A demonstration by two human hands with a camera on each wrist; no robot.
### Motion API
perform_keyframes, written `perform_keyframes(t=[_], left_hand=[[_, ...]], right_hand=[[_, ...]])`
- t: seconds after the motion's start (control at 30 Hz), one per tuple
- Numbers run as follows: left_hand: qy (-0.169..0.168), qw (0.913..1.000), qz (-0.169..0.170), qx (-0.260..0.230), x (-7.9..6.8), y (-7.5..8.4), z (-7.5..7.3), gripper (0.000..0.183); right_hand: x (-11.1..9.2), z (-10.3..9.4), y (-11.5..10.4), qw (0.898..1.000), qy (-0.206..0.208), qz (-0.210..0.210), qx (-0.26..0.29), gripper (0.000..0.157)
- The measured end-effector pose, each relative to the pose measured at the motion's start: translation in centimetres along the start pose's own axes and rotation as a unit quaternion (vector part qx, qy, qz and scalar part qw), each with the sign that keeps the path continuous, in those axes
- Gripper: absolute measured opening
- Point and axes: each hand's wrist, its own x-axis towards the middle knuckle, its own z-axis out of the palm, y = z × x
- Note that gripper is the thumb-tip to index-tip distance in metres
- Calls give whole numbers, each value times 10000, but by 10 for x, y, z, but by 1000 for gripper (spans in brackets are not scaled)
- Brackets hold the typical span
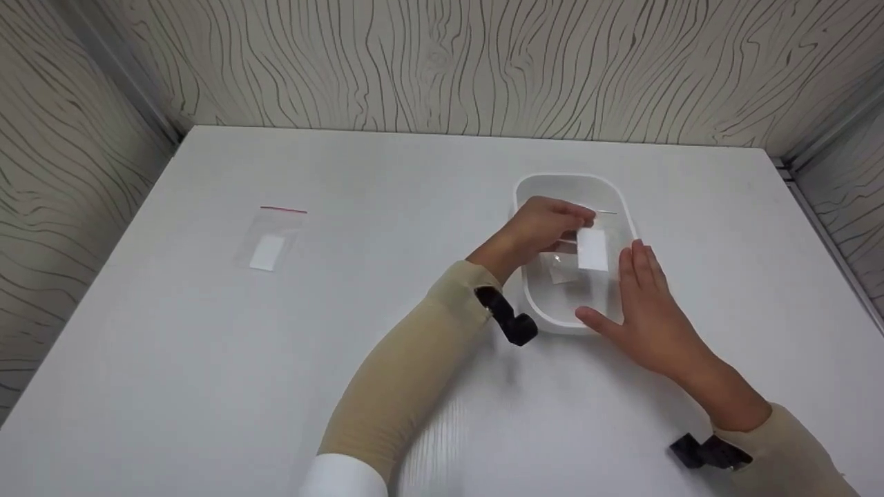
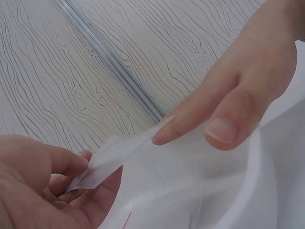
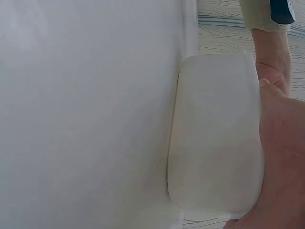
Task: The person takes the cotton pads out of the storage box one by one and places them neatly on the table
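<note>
A white, round-cornered plastic tub (image 1: 563, 326) stands on the table, right of centre. Over its inside, my left hand (image 1: 542, 224) pinches a small clear plastic bag with a white label (image 1: 592, 250). In the left wrist view the bag (image 2: 107, 162) sticks out from between thumb and fingers. My right hand (image 1: 652, 321) rests against the tub's right side, fingers straight along the rim and thumb spread to the front corner. The right wrist view shows this palm beside the tub's outer wall (image 3: 214, 133). More clear plastic (image 1: 563, 269) lies inside the tub, partly hidden.
Another clear zip bag (image 1: 269, 241) with a red strip and white label lies flat on the left of the white table (image 1: 207, 373). Wood-patterned panels (image 1: 442, 69) stand behind and at both sides of the table.
</note>
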Motion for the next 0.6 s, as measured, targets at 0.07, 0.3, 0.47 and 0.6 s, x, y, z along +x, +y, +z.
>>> perform_keyframes(t=[0.07,0.3,0.47,0.6], left_hand=[[-13,10000,25,-72,0,-1,-2,21],[-147,9998,97,-85,-4,1,-7,20],[-256,9992,184,-236,-7,2,-10,20],[-394,9983,253,-359,-9,3,-12,20]], right_hand=[[0,0,0,10000,5,-6,-4,114],[0,0,1,10000,-13,-8,12,114],[-1,0,0,9999,-77,64,-33,115],[0,-1,0,9998,-134,125,-107,115]])
